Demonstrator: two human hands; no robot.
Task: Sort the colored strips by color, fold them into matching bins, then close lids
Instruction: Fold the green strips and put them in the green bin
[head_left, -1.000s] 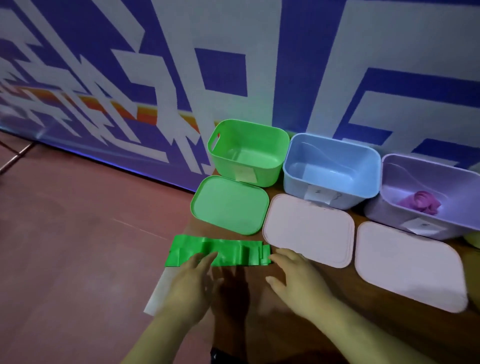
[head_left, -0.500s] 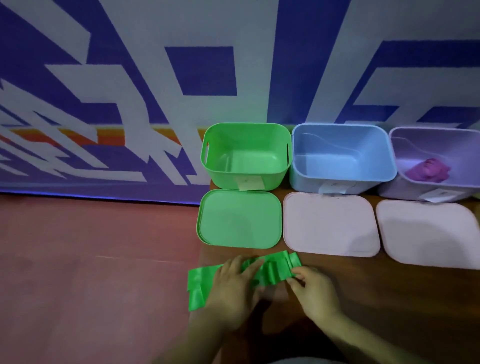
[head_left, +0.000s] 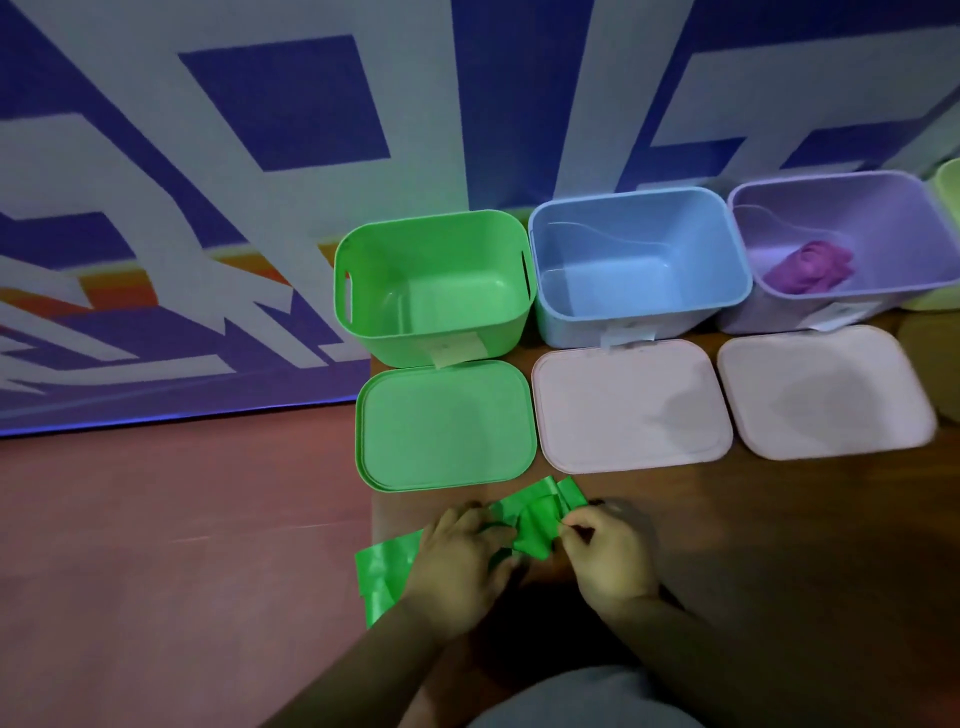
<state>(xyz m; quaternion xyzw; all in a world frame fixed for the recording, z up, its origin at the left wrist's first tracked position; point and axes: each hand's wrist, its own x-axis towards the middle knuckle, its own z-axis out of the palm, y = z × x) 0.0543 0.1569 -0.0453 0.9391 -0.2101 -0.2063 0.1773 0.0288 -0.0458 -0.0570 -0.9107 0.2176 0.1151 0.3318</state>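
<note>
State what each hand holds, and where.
Both hold the shiny green strip: left hand grips its middle, right hand pinches the folded end.

Both hands, left hand and right hand, grip the green strip before the green lid.

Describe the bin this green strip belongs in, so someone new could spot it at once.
Against the patterned wall, open bins line the far edge of the table. The green bin is leftmost, directly behind the green lid. It alone is bright green; next come the blue bin and the purple bin.
</note>
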